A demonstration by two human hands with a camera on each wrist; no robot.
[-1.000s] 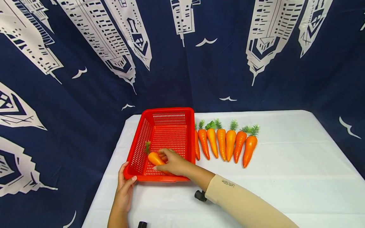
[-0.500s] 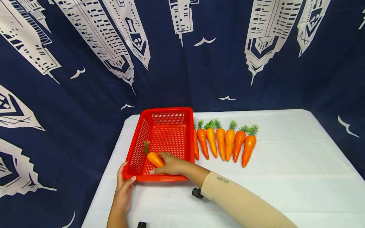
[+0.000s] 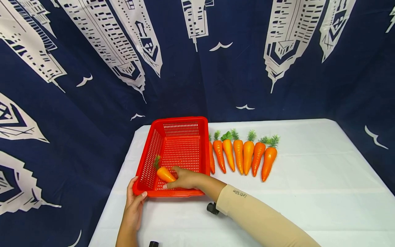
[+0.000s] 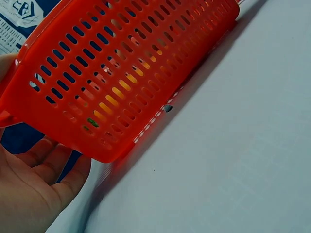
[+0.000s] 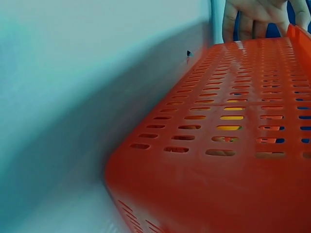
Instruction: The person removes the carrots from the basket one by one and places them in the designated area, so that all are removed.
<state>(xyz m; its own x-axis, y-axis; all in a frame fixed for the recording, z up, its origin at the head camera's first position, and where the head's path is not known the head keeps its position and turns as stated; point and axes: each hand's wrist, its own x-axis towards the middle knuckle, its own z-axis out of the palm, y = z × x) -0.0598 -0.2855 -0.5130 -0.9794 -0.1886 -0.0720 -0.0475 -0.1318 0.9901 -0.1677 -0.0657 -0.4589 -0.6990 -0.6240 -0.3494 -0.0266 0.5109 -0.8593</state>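
Note:
A red plastic basket (image 3: 203,151) with slotted walls stands at the left of the table. At its near left corner my left hand (image 3: 134,206) grips the rim, thumb on top. In the left wrist view that hand (image 4: 34,189) is beside the basket wall (image 4: 58,116). Inside the basket, near its front wall, lies an orange carrot (image 3: 165,175) with a green top pointing to the far left. My right hand (image 3: 186,179) reaches in over the front rim and holds the carrot's lower end between thumb and fingers. The hand hides the carrot's tip.
Several orange carrots (image 3: 238,156) with green tops lie in a row right of the basket; the leftmost is partly hidden by its wall. Small black objects (image 3: 213,208) show under the right forearm and at the front edge. A dark blue printed cloth (image 3: 179,89) hangs behind the white table.
The carrot in the basket has shifted slightly left and toward the front. My right hand's fingers have moved a little, uncovering more of the carrot. My left hand stays on the corner.

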